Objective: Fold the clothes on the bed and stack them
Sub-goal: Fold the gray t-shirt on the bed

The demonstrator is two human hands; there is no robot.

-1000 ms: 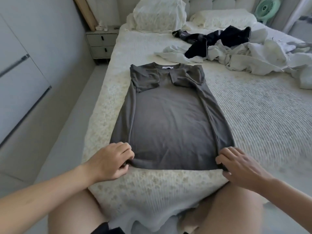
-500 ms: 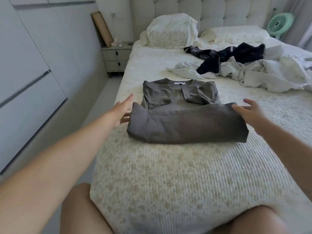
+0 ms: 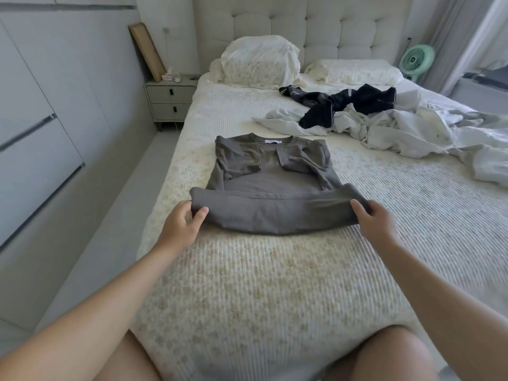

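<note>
So we have the shirt (image 3: pixel 270 177) lying near the middle of the bed (image 3: pixel 275 284), collar toward twelve o'clock, both sleeves turned in across the chest and the hem end brought up into a thick band across its lower part. Our left hand (image 3: pixel 180 225) grips the band's corner at nine o'clock, thumb on top and fingers curled under the cloth. Our right hand (image 3: pixel 375 221) grips the matching corner at three o'clock, thumb over the fold; its other fingers are hidden beneath the fabric.

We judge this shirt about halfway folded: the sides and the first lengthwise fold are in, and the band still has to travel on toward the collar before the shirt is a compact packet.

Outward from there, much is left. At one o'clock a dark garment (image 3: pixel 346 103) with pale piping lies crumpled on a heap of white clothes (image 3: pixel 412 133), which runs on toward two and three o'clock, all unfolded. No stack of folded clothes shows anywhere on the bed, so stacking has not begun. Pillows (image 3: pixel 261 61) sit at twelve o'clock against the headboard.
</note>
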